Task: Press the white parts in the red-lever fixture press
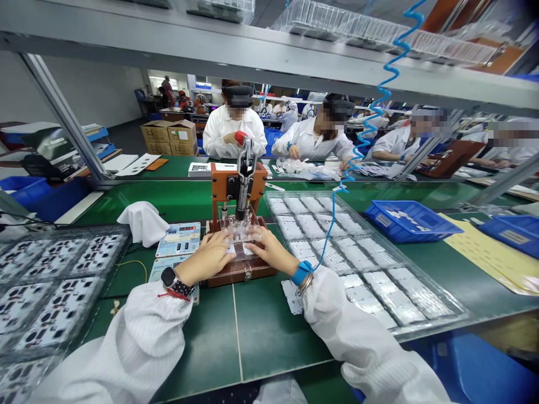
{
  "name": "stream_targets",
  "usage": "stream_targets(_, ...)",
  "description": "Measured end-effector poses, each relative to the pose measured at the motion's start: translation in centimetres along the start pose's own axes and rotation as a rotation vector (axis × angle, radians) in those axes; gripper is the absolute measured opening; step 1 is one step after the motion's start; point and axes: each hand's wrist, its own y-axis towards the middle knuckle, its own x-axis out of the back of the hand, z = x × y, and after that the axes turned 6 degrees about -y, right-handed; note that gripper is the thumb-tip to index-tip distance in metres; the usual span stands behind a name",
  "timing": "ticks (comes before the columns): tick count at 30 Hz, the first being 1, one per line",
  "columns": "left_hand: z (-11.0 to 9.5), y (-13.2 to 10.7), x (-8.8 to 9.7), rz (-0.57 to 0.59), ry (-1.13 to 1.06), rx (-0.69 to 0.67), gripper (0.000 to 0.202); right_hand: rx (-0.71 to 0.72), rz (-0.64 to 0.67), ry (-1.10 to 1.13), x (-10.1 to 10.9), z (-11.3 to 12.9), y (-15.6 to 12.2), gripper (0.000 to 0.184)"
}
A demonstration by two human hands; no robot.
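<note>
Straight ahead stands a small hand-operated toggle press (pixel 244 179) with an orange-brown frame and a red-tipped lever. A clear plate sits low on its brown base (pixel 236 274), with a small white piece (pixel 238 249) on it between my hands. My left hand (pixel 214 252) lies on the left side of the plate, fingers stretched out. From the right, my right hand (pixel 269 248) rests its extended fingers on the plate's other side. Whether any fingertip grips the white piece cannot be made out. A blue wrist strap (pixel 301 274) with a coiled cord is on my right wrist.
Right of the press lies a clear tray (pixel 379 255) of flat white parts; a blue bin (pixel 410 220) stands beyond. On the left are a tray of printed panels (pixel 54 280), a white cloth (pixel 143 221) and a counter box (pixel 179 238). Co-workers sit across the bench.
</note>
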Motion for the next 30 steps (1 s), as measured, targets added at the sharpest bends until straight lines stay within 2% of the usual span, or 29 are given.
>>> stream_targets(4,0.1,-0.5,-0.4,-0.056,-0.047,-0.015,0.046,-0.008,-0.001,0.014,-0.3,0.0,-0.2,0.019)
stream_targets(6,0.0,-0.8,-0.6,-0.106,-0.085,-0.017,0.050,-0.031,-0.046,0.035,0.2,0.1,0.0,0.024)
stream_targets(8,0.0,-1.1,-0.5,-0.129,-0.110,-0.014,0.053,-0.097,-0.221,0.068,1.6,0.2,0.9,0.022)
stream_targets(10,-0.1,-1.4,-0.2,-0.138,-0.086,-0.029,0.053,-0.170,-0.516,0.121,4.1,0.5,3.0,0.019)
stream_targets(11,-0.1,-1.5,0.0,-0.144,-0.053,-0.048,0.052,-0.194,-0.669,0.163,5.6,0.7,4.6,0.017)
stream_targets(13,-0.3,-1.9,0.8,-0.148,0.032,-0.099,0.048,-0.175,-0.857,0.308,8.6,1.4,8.6,0.012)
stream_targets(14,-0.4,-2.2,1.3,-0.142,0.073,-0.122,0.046,-0.158,-0.832,0.405,10.0,1.9,10.8,0.011)
stream_targets(15,-0.4,-2.6,1.8,-0.129,0.106,-0.136,0.044,-0.154,-0.753,0.503,11.1,2.5,13.1,0.010)
stream_targets(18,0.2,-3.9,3.4,-0.100,0.150,-0.122,0.040,-0.203,-0.383,0.744,12.9,4.8,18.9,0.013)
stream_targets(20,1.4,-5.0,4.1,-0.093,0.142,-0.083,0.040,-0.217,-0.186,0.810,13.6,6.4,20.7,0.013)
stream_targets(21,2.2,-5.5,4.2,-0.086,0.134,-0.057,0.040,-0.197,-0.138,0.815,13.9,7.3,20.9,0.015)
stream_targets(24,4.8,-6.9,3.8,-0.014,0.105,0.057,0.054,-0.002,-0.138,0.747,15.4,9.8,18.4,0.024)
stream_targets(26,5.9,-7.6,3.2,0.072,0.069,0.143,0.078,0.187,-0.134,0.656,16.3,11.3,15.2,0.026)
stream_targets(28,6.4,-8.0,2.7,0.158,0.029,0.211,0.100,0.343,-0.076,0.534,16.5,12.5,11.9,0.024)
stream_targets(30,6.4,-8.2,2.4,0.205,0.002,0.249,0.108,0.435,-0.054,0.382,15.8,13.1,9.1,0.018)
